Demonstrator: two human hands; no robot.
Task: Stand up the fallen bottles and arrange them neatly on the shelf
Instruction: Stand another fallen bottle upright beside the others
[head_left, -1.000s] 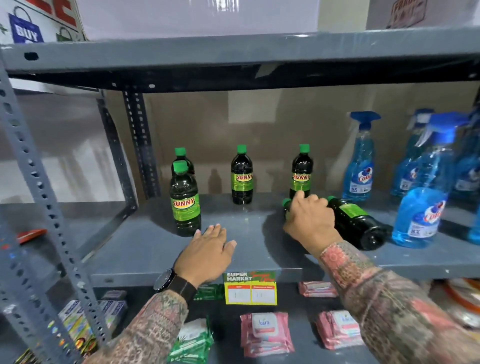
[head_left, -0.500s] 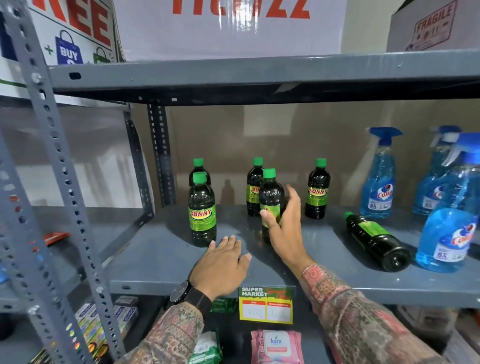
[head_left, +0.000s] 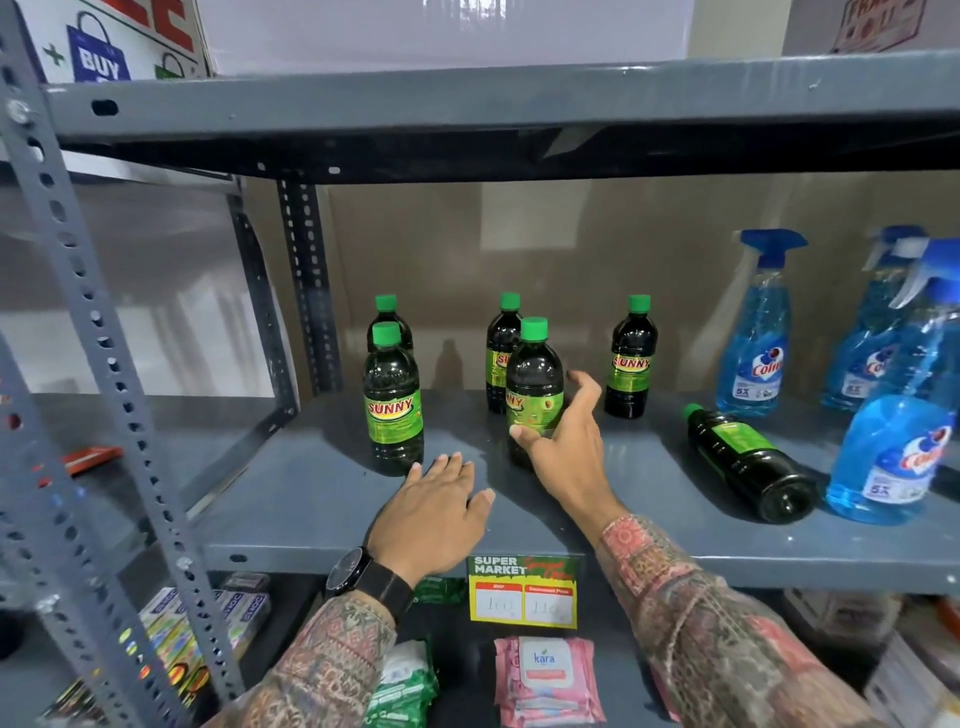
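Shelving of grey steel fills the view, its middle shelf (head_left: 649, 540) carrying everything the hands work among. Blue spray bottles (head_left: 753, 338) stand far to the right of the right hand's fingers, well apart from them. One fallen bottle (head_left: 748, 462), dark with a green label, lies on its side between those sprays and the right fingers, its green cap pointing toward the back wall. Just in front of the right hand (head_left: 566, 441) stands an upright bottle (head_left: 534, 384) with a green cap; the thumb touches its lower label and the other fingers (head_left: 584, 382) are spread apart around its right side, loosely cupped rather than clamped on it. Left of it, just beyond the left fingertips, stands a front-left bottle (head_left: 392, 400) labelled SUNNY. Three back-row bottles (head_left: 631, 358) stand upright behind, farther from both hands. The left hand (head_left: 436, 514) lies flat on the shelf, palm down, fingers together and holding nothing, with a dark wristwatch (head_left: 353, 571) at the wrist. Below the shelf edge, nearer than the fingers, hangs a yellow price tag (head_left: 523, 592), and beneath it lies a pink wipes pack (head_left: 545, 675).
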